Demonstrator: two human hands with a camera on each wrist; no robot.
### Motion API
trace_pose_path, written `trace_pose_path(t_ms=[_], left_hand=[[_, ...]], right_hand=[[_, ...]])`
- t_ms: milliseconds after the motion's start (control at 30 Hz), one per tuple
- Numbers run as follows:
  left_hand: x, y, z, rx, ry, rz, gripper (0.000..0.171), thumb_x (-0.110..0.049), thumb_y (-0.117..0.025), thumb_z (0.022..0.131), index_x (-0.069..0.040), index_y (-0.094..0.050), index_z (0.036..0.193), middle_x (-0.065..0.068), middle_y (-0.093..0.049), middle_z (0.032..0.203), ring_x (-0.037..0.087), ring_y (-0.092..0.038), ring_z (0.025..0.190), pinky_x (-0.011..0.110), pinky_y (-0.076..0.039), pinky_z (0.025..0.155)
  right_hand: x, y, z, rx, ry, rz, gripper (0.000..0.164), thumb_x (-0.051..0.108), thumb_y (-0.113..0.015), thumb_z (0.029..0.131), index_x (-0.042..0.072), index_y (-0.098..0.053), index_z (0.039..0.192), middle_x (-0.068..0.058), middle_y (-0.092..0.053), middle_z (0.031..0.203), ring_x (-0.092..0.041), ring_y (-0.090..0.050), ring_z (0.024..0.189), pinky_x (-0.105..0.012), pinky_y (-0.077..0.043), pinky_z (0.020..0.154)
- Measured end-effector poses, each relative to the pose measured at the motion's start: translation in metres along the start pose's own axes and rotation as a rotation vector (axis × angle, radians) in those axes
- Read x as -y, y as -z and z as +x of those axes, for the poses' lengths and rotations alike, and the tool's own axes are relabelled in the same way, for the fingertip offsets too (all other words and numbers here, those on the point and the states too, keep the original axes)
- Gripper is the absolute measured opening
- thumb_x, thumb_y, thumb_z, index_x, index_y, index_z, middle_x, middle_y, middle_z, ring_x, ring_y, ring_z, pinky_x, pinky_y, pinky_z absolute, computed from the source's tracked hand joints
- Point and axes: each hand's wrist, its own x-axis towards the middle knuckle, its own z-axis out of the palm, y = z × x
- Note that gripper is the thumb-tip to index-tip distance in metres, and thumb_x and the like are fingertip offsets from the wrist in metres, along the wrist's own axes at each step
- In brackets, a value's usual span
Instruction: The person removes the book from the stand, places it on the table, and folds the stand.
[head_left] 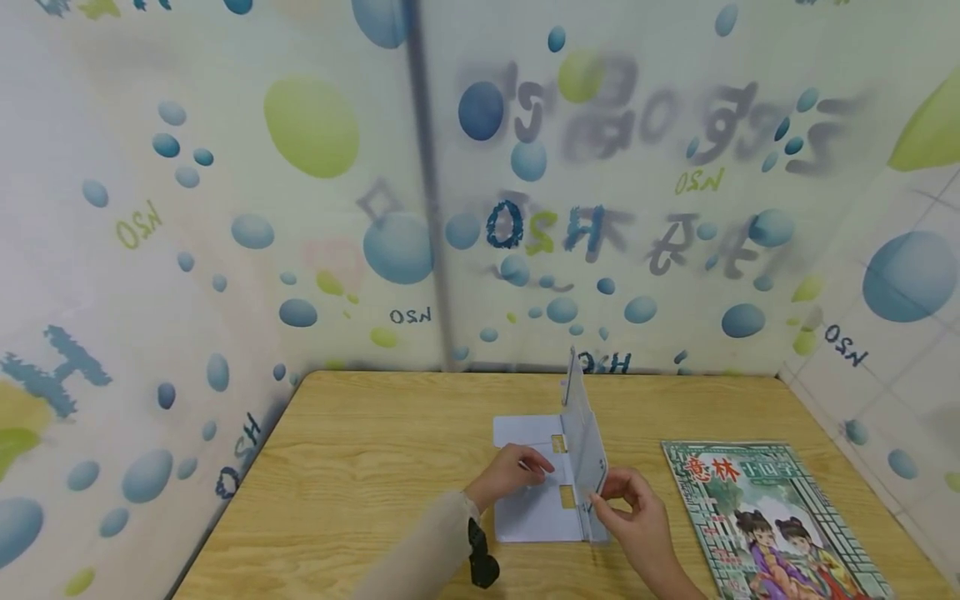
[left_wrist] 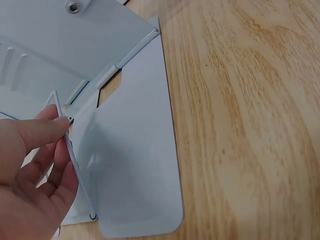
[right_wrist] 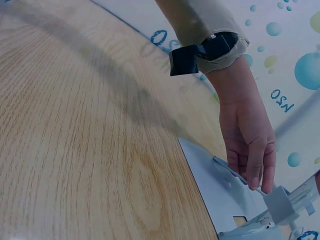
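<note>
A white metal bookstand stands partly unfolded on the table. Its base plate (head_left: 536,523) lies flat, and its back panel (head_left: 583,425) rises upright, seen nearly edge-on in the head view. My left hand (head_left: 516,473) is over the base; in the left wrist view, its thumb and fingers pinch a thin white wire support (left_wrist: 76,162) tilted up from the plate. On the panel's other side, my right hand (head_left: 636,515) holds the panel's near lower edge between thumb and fingers. The right wrist view shows the left hand (right_wrist: 248,137) reaching down to the stand.
A magazine (head_left: 757,508) with an illustrated cover lies on the wooden table (head_left: 360,467), right of the stand. Patterned curtain-like walls (head_left: 322,225) with blue and green dots enclose the back and sides. A black strap (head_left: 480,554) circles the left wrist.
</note>
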Motion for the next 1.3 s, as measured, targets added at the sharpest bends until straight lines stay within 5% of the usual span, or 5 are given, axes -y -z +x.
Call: trace_pose_path(t_ms=[400, 867, 1300], left_hand=[[-0.009, -0.011, -0.002, -0.018, -0.037, 0.171, 0.013, 0.008, -0.064, 0.079, -0.003, -0.070, 0.084, 0.001, -0.063, 0.078, 0.006, -0.052, 0.069, 0.020, -0.043, 0.060], [-0.010, -0.016, -0.003, -0.016, -0.030, 0.323, 0.016, 0.008, -0.064, 0.078, -0.005, -0.073, 0.082, -0.001, -0.067, 0.080, 0.003, -0.054, 0.070, 0.019, -0.045, 0.061], [-0.018, -0.012, -0.002, 0.038, 0.003, 0.284, 0.012, 0.004, -0.064, 0.080, -0.004, -0.070, 0.086, -0.002, -0.062, 0.075, 0.004, -0.049, 0.063, 0.019, -0.043, 0.056]], right_hand=[[0.000, -0.001, 0.000, 0.006, 0.034, 0.007, 0.029, -0.015, -0.067, 0.073, -0.006, -0.054, 0.097, -0.004, -0.056, 0.079, -0.007, -0.057, 0.070, -0.023, -0.052, 0.052], [0.000, -0.001, -0.001, -0.001, -0.023, -0.006, 0.027, -0.011, -0.068, 0.074, -0.003, -0.056, 0.097, -0.003, -0.057, 0.078, -0.009, -0.057, 0.071, -0.025, -0.052, 0.054], [0.001, -0.001, -0.001, -0.004, -0.029, -0.003, 0.027, -0.011, -0.068, 0.074, -0.003, -0.056, 0.097, -0.002, -0.057, 0.078, -0.009, -0.057, 0.070, -0.024, -0.052, 0.054]])
